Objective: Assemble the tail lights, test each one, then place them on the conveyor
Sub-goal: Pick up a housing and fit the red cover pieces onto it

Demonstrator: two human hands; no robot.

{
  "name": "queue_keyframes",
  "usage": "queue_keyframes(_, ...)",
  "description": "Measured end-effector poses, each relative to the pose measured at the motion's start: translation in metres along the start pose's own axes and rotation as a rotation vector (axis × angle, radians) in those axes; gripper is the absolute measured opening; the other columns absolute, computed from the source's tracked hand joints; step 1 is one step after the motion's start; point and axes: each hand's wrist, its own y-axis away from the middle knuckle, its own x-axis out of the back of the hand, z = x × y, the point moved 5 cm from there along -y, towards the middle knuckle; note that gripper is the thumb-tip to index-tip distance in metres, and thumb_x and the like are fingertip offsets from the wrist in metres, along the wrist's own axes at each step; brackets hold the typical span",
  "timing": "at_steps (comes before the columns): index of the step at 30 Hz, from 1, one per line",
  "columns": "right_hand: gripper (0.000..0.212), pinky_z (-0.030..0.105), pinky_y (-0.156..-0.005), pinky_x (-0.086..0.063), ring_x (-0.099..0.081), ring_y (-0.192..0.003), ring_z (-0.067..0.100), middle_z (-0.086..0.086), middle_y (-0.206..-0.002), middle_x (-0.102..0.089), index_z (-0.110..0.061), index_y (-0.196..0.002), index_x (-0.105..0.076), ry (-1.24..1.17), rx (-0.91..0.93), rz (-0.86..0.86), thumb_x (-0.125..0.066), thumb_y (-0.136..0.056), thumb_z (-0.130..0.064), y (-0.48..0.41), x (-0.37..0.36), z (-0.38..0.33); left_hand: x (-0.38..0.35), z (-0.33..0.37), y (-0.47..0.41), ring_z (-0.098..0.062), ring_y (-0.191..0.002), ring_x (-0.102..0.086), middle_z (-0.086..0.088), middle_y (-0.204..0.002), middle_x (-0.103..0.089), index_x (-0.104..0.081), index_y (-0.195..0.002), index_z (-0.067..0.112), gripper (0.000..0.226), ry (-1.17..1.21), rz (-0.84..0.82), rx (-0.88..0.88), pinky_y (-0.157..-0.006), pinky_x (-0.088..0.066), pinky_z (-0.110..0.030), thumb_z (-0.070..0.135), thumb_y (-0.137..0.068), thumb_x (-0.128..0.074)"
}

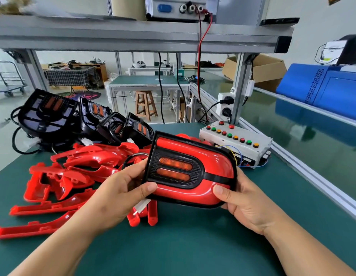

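The work surface is a green bench mat (193, 246) bounded on the right by an aluminium rail. Beyond that rail runs the glossy green conveyor (288, 128), with a blue machine (322, 84) and a cardboard box (268, 70) on its far side. A white test box (236, 141) with red, green and amber buttons sits at the far right of the mat. A power supply (173, 6) stands on the overhead shelf, and red and black leads (200, 56) drop from it towards the test box. A pile of loose red lens covers (63, 176) lies on the left of the mat, with a row of black housings (53, 114) behind it at the far left edge. A wooden stool (146, 105) and further benches stand in the room beyond.

You hold the assembled tail light (193, 172) above the mat, lens facing you, between both hands. Your left hand (113, 196) grips its left end, thumb on the near front edge and fingers curled behind. Your right hand (246, 200) grips its right end, thumb pressed on the red lens and fingers wrapped underneath. A white connector (142, 206) hangs below the tail light, just beside your left hand.
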Motion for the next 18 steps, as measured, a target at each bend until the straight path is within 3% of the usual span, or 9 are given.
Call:
queue_keyframes(9,0.066,0.038,-0.072,-0.059,-0.068,-0.106,0.026,0.007,-0.121,-0.069,-0.023,-0.13,-0.05,-0.003,0.011,0.023,-0.069,-0.069,-0.004,0.002,0.0,0.001,-0.001,-0.004,-0.002,-0.006,-0.125,-0.054,0.011,-0.13,-0.062,-0.058,-0.13,0.034,0.044,0.002,0.014,-0.007,-0.096,-0.043,-0.013,0.019,-0.089,-0.062)
queue_keyframes(18,0.067,0.035,-0.075,-0.059,-0.068,-0.108,0.025,0.005,-0.12,-0.069,-0.025,-0.131,-0.049,-0.016,-0.003,0.03,-0.069,-0.071,-0.002,-0.003,0.001,0.003,-0.001,-0.016,-0.006,-0.011,-0.129,-0.051,0.008,-0.135,-0.059,-0.055,-0.135,0.029,0.046,0.017,0.022,0.009,-0.107,-0.039,-0.025,0.021,-0.09,-0.062)
